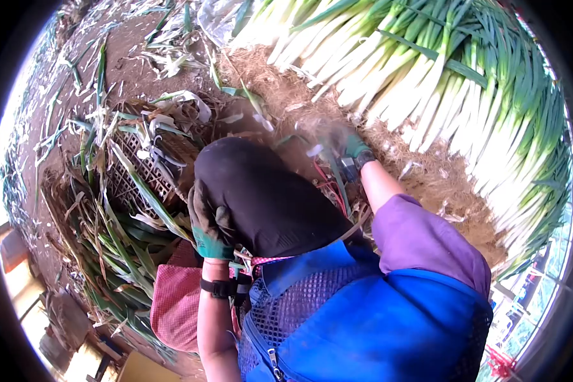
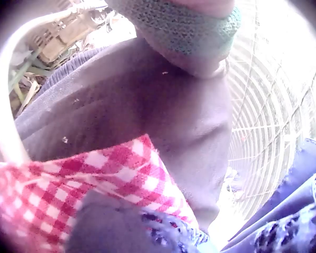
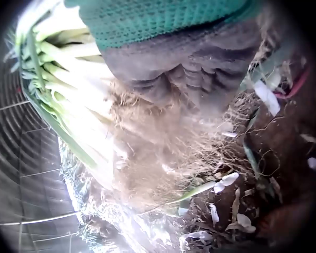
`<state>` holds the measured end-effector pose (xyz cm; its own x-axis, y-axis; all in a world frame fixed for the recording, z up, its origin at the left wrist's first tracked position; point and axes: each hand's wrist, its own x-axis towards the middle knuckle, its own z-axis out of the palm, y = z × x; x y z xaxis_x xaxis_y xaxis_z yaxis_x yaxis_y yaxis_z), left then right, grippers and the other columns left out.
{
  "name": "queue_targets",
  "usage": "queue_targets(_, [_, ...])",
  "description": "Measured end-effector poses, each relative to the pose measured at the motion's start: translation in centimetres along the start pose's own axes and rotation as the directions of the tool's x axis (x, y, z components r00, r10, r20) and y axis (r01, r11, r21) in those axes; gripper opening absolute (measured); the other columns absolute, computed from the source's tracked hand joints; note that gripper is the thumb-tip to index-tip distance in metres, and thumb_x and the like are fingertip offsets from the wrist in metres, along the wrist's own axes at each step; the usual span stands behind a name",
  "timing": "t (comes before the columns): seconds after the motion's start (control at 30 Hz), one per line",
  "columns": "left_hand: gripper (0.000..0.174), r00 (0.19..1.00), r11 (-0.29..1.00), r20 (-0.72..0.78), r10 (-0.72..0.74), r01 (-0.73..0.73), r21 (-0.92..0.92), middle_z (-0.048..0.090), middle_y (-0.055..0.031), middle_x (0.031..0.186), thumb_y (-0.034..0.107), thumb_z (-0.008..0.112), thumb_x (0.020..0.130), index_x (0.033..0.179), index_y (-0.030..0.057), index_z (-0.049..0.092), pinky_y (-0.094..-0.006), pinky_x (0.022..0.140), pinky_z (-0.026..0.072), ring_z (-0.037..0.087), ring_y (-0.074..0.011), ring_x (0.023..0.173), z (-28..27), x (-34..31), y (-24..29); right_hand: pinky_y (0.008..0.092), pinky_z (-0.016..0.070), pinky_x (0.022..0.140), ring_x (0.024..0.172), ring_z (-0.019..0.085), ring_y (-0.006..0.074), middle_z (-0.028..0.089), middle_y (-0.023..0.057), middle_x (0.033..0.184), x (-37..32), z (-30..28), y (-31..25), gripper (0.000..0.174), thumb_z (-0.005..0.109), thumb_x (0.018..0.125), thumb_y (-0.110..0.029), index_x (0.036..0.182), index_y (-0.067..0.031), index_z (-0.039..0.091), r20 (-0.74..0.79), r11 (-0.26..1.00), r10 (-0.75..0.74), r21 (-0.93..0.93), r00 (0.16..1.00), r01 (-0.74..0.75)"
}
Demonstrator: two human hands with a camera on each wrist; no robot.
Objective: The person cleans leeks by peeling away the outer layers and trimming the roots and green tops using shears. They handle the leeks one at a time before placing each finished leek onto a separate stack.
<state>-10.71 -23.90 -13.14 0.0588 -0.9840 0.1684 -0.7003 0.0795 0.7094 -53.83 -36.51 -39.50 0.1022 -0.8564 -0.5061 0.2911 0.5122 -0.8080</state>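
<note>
My left hand (image 1: 211, 224), in a glove with a green cuff and dark fingers, rests against the side of a dark-trousered knee (image 1: 261, 197). In the left wrist view its green glove cuff (image 2: 184, 26) lies over the trouser leg. My right hand (image 1: 340, 143), in a similar glove, reaches down to the ground beside the root ends of the leeks (image 1: 388, 95). It is blurred in the head view. In the right wrist view the dark coated glove (image 3: 184, 68) is right over tangled pale roots (image 3: 163, 137), its fingertips hidden; I cannot tell whether it holds them.
Leeks lie in a wide row at the upper right, white ends toward me. At the left, a plastic crate (image 1: 130, 172) stands amid trimmed leaves (image 1: 124, 261). Scraps litter the brown soil (image 1: 124, 67). Red string (image 1: 331, 184) lies near the right wrist.
</note>
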Motion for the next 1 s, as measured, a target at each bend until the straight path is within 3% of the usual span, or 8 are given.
queue_targets(0.13, [0.062, 1.000, 0.999, 0.012, -0.009, 0.010, -0.045, 0.040, -0.0223, 0.149, 0.038, 0.048, 0.100, 0.149, 0.0018, 0.035, -0.0444, 0.115, 0.0276, 0.038, -0.0376, 0.138, 0.0, -0.2, -0.3, 0.0276, 0.0468, 0.052, 0.060, 0.058, 0.0157, 0.062, 0.0040, 0.075, -7.3, -4.0, 0.6, 0.030, 0.055, 0.099, -0.038, 0.083, -0.0119, 0.058, -0.341, 0.827, 0.416, 0.528, 0.843, -0.194])
queue_targets(0.23, [0.062, 1.000, 0.996, -0.002, -0.030, 0.030, -0.087, 0.039, -0.0215, 0.150, 0.035, 0.049, 0.100, 0.150, 0.0023, 0.034, -0.0438, 0.116, 0.0269, 0.037, -0.0366, 0.139, 0.1, -0.6, -0.6, 0.0335, 0.0494, 0.063, 0.071, 0.062, 0.0213, 0.066, 0.0127, 0.085, -9.4, -3.0, -3.6, 0.027, 0.057, 0.097, -0.031, 0.094, -0.0044, 0.063, -0.530, 0.919, 0.068, -0.296, 0.845, -0.260])
queue_targets(0.33, [0.061, 0.999, 0.998, 0.010, -0.034, 0.035, -0.053, 0.038, -0.0210, 0.151, 0.034, 0.048, 0.100, 0.150, 0.0023, 0.033, -0.0425, 0.116, 0.0269, 0.037, -0.0360, 0.140, 0.1, -1.1, -0.8, 0.0370, 0.0514, 0.070, 0.078, 0.064, 0.0251, 0.070, 0.0176, 0.090, -5.1, -3.2, -1.9, 0.030, 0.058, 0.096, -0.028, 0.101, 0.0002, 0.067, -0.290, 0.442, -0.395, -0.892, 0.872, -0.096])
queue_targets(0.67, [0.064, 0.997, 0.996, -0.055, -0.047, 0.043, -0.075, 0.046, -0.0236, 0.143, 0.040, 0.050, 0.099, 0.148, 0.0018, 0.037, -0.0436, 0.110, 0.0358, 0.046, -0.0406, 0.131, -0.3, -1.4, -0.3, 0.0324, 0.0541, 0.078, 0.090, 0.067, 0.0166, 0.071, 0.0096, 0.094, 0.0, -5.9, -0.6, 0.032, 0.078, 0.072, -0.001, 0.102, 0.0002, 0.069, -0.315, 0.882, 0.064, -0.427, 0.947, -0.201])
queue_targets(0.7, [0.063, 0.997, 0.995, -0.067, -0.045, 0.039, -0.086, 0.046, -0.0235, 0.143, 0.037, 0.051, 0.098, 0.148, 0.0020, 0.036, -0.0432, 0.110, 0.0359, 0.047, -0.0403, 0.130, -0.2, -1.5, -0.4, 0.0293, 0.0542, 0.075, 0.083, 0.067, 0.0157, 0.071, 0.0089, 0.089, -3.2, -3.2, -4.1, 0.021, 0.076, 0.079, -0.010, 0.097, -0.0004, 0.068, -0.171, 0.394, -0.136, -0.913, 0.976, -0.105])
queue_targets(0.83, [0.063, 0.997, 0.993, -0.055, -0.049, 0.042, -0.110, 0.046, -0.0232, 0.143, 0.036, 0.052, 0.098, 0.148, 0.0016, 0.036, -0.0429, 0.111, 0.0355, 0.046, -0.0404, 0.131, -0.4, -1.1, 0.2, 0.0262, 0.0525, 0.055, 0.067, 0.064, 0.0127, 0.068, 0.0038, 0.082, -12.0, 8.3, -14.2, 0.024, 0.067, 0.089, -0.020, 0.111, -0.0099, 0.065, -0.397, 0.506, 0.455, -0.621, 0.797, -0.599])
queue_targets(0.9, [0.063, 0.999, 0.995, -0.037, -0.033, 0.030, -0.096, 0.046, -0.0233, 0.143, 0.037, 0.052, 0.098, 0.148, 0.0014, 0.036, -0.0429, 0.111, 0.0355, 0.046, -0.0406, 0.131, -0.3, -0.7, 0.2, 0.0257, 0.0464, 0.045, 0.059, 0.058, 0.0114, 0.057, 0.0000, 0.072, -12.8, 7.4, -15.9, 0.030, 0.063, 0.092, -0.017, 0.121, -0.0115, 0.060, -0.281, 0.160, -0.060, -0.950, 0.958, -0.269])
queue_targets(1.0, [0.062, 1.000, 0.997, -0.017, -0.019, 0.018, -0.071, 0.047, -0.0238, 0.143, 0.034, 0.053, 0.098, 0.148, 0.0014, 0.036, -0.0433, 0.110, 0.0360, 0.045, -0.0413, 0.131, -0.3, -1.0, -0.4, 0.0411, 0.0530, 0.070, 0.080, 0.066, 0.0293, 0.068, 0.0161, 0.084, -11.9, 6.4, -22.3, 0.057, 0.062, 0.092, -0.045, 0.125, 0.0013, 0.055, -0.369, 0.411, -0.598, -0.903, 0.712, -0.123])
